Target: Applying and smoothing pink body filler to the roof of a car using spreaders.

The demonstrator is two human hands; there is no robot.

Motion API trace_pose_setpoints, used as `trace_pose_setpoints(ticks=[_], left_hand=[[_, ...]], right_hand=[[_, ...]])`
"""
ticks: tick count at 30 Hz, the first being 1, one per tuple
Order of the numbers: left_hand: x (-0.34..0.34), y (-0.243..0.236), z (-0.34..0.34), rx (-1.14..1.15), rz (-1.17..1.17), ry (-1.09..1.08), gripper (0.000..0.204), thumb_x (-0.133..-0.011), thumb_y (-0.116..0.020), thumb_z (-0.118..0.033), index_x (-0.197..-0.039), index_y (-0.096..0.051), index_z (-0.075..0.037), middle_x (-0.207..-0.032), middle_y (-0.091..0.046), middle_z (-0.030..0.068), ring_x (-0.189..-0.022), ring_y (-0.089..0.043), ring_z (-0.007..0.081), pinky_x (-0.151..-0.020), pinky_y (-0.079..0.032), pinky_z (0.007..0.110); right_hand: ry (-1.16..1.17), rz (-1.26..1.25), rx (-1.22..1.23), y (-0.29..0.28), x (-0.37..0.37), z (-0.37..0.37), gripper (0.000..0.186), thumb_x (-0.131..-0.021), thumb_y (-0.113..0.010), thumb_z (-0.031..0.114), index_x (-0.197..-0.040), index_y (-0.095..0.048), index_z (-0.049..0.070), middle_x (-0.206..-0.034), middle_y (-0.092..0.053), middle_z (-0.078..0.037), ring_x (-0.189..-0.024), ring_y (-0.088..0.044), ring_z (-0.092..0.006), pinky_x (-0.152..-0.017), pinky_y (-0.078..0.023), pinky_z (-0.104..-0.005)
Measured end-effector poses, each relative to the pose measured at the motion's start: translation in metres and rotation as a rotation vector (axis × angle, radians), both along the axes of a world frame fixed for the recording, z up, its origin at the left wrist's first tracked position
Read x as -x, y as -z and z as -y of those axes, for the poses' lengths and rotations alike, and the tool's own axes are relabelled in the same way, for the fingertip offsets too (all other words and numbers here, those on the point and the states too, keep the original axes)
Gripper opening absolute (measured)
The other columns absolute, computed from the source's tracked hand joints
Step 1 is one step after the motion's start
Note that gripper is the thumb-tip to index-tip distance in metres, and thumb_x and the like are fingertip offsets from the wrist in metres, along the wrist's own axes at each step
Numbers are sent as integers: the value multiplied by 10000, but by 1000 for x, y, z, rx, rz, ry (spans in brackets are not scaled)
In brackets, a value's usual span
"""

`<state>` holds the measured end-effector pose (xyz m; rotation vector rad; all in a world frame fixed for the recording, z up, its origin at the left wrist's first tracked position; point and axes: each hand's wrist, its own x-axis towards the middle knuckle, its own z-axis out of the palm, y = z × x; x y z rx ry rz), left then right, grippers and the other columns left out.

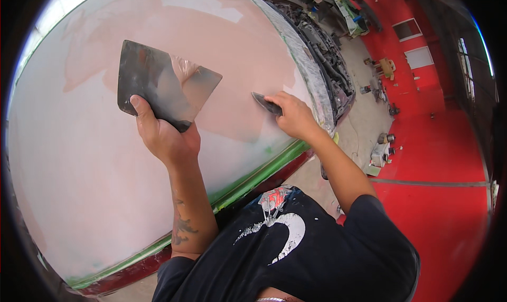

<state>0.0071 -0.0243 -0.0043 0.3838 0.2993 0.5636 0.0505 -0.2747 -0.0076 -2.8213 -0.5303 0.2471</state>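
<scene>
My left hand [166,135] grips a dark, smooth mixing board [150,77] by its near edge, thumb on top. A smear of pinkish putty [185,69] sits on the board's far right part. In my right hand [296,114] is a dark putty spreader [266,103], its blade pointing left, at or just above the car panel [232,170]; contact cannot be made out. The broad panel is whitish with large pale pink patches of filler. The board is held over the panel.
Green masking tape [259,167] runs along the panel's near edge, above dark red bodywork [127,278]. Clear plastic sheeting [303,59] borders the right side, beside exposed engine parts [327,59]. Tins and a white container [379,155] stand on the floor by a red surface [433,217].
</scene>
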Motion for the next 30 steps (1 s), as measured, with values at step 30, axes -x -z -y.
trace_pose_setpoints(ticks=[30], left_hand=[[9, 16, 70, -37, -38, 433, 452, -997, -454, -376, -1267, -471, -13, -1192, -582, 106, -1063, -596, 221, -904, -498, 374]], right_hand=[[-237, 412, -79, -41, 1, 29, 593, -750, -594, -40, -1297, -566, 187, -1256, -510, -146, -1185, -501, -358, -989, -429, -428]])
